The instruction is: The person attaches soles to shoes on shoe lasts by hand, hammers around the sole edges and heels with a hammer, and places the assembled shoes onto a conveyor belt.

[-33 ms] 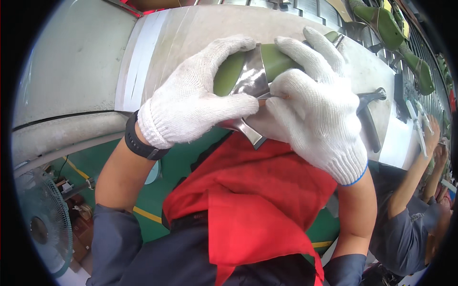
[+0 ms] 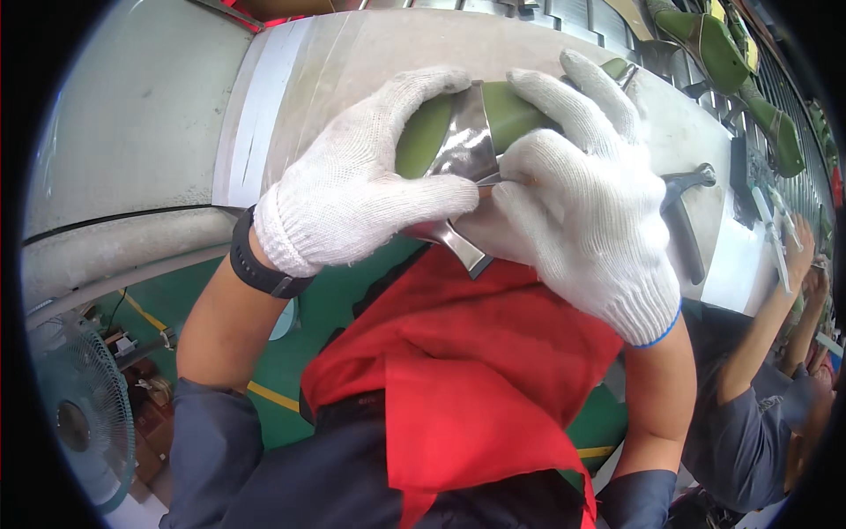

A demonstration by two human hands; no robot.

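Left fingers (image 2: 441,196) grip a green last (image 2: 425,132); right fingers (image 2: 529,157) bend at its silver strap (image 2: 467,137), whether pinching I cannot tell.
Held over the tabletop (image 2: 414,35), the last looks stiff and fairly light, best taken by its green sides; the strap looks thin, slippery, easily creased. Right of the last lies a hammer (image 2: 682,234); beyond and right of the last are other lasts (image 2: 705,51); well below-left of it, boxes (image 2: 160,432), contents hidden.
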